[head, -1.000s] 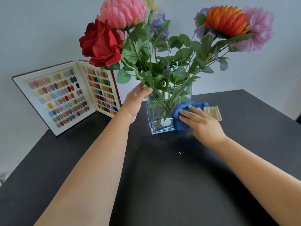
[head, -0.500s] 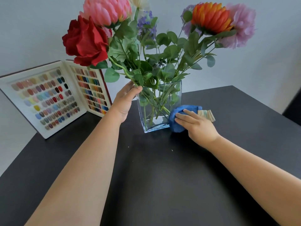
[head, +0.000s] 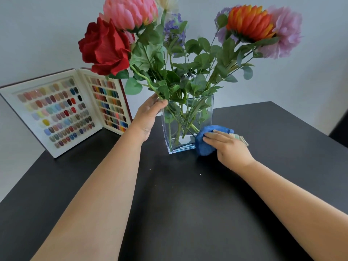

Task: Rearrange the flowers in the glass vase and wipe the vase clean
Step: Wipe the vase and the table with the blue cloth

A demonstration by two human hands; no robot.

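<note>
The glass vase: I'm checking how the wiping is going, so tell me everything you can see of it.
The glass vase is clear, square-sided, with a thick base, narrower at the bottom than at the rim. It stands upright on the black table and holds green stems of the flowers; whether there is water inside cannot be told. The left hand grips its upper left corner at the rim. The right hand presses a blue cloth against its lower right side, near the base.
</note>
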